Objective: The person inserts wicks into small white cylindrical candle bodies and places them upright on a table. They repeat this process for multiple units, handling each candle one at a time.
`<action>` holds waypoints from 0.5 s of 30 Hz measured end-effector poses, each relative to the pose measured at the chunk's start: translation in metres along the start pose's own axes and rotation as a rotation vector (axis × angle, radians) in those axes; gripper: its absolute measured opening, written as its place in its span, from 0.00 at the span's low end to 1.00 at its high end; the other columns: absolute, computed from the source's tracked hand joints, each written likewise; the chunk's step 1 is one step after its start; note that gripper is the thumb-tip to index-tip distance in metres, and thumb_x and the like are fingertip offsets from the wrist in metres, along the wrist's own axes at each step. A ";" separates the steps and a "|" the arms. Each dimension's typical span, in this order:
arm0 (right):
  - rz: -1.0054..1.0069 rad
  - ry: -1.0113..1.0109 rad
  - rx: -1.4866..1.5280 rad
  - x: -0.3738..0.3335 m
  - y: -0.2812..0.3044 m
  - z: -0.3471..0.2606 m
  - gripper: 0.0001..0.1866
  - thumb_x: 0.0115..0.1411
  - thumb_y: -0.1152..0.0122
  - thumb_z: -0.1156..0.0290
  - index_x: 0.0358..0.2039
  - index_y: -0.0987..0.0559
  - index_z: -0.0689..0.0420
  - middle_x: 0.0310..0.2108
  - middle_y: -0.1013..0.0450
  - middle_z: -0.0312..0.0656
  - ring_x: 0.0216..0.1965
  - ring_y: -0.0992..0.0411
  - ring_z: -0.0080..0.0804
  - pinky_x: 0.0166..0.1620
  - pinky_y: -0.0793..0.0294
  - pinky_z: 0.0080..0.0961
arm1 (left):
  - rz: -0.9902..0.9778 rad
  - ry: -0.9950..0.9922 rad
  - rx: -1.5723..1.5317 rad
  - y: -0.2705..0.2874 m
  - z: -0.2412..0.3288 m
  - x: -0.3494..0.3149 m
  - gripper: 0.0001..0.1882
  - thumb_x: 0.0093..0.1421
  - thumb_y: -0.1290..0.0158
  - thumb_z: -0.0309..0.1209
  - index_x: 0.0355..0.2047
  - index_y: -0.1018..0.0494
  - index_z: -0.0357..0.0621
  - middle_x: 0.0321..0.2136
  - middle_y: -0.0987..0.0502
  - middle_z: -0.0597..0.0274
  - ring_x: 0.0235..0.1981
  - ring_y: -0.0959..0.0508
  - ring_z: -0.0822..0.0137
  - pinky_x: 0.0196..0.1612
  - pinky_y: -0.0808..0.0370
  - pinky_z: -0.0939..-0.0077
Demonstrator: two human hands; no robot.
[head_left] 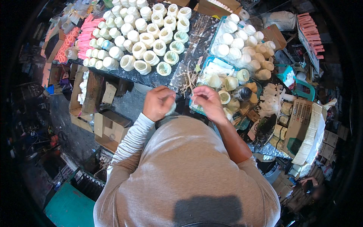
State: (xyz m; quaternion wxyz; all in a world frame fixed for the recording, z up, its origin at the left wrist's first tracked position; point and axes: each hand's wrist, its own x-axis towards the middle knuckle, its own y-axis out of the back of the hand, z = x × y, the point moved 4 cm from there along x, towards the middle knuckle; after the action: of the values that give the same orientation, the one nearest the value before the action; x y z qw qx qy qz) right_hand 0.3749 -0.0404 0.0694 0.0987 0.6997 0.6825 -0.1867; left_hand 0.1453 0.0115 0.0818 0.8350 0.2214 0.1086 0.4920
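My left hand is closed in front of my belly, near the table's front edge. A pale greenish piece shows beneath its fingers; the hand hides most of it. To the right, my right hand has thumb and fingers drawn together, and whatever they may hold is too small to make out. Thin dry strips lie just beyond, between the two hands. Past my left hand, rows of cream cup-shaped pieces stand on the dark tabletop, several with open tops showing.
At the right, a blue tray bears more cream cups. Pink sticks are piled at the table's left end. Cardboard boxes sit below on the left. Another box and a green stool stand right.
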 end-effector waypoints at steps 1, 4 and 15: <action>-0.069 0.067 -0.171 0.001 -0.005 -0.001 0.13 0.62 0.34 0.81 0.48 0.22 0.63 0.37 0.18 0.43 0.39 0.19 0.31 0.43 0.20 0.29 | 0.041 -0.197 0.307 -0.002 0.014 -0.001 0.24 0.55 0.35 0.25 0.54 0.20 0.39 0.46 0.17 0.52 0.38 0.16 0.54 0.44 0.19 0.59; -0.213 0.137 -0.522 0.003 -0.020 0.004 0.14 0.56 0.35 0.79 0.43 0.26 0.63 0.31 0.18 0.51 0.34 0.18 0.48 0.40 0.20 0.40 | -0.108 -0.258 0.463 -0.015 0.026 -0.004 0.25 0.50 0.35 0.26 0.52 0.19 0.43 0.49 0.19 0.49 0.40 0.17 0.49 0.45 0.20 0.54; -0.525 -0.039 -0.631 0.048 -0.031 0.065 0.18 0.59 0.36 0.75 0.49 0.28 0.63 0.35 0.18 0.51 0.37 0.17 0.45 0.42 0.20 0.39 | -0.414 0.091 0.106 -0.052 -0.068 -0.027 0.11 0.61 0.34 0.29 0.44 0.16 0.38 0.41 0.14 0.48 0.42 0.16 0.45 0.47 0.19 0.57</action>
State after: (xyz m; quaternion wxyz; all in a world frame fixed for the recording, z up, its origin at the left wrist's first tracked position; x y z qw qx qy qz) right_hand 0.3363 -0.0199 -0.0049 0.2702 0.4336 0.8596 -0.0003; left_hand 0.1454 -0.0159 -0.0037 0.8996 0.2154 0.2150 0.3132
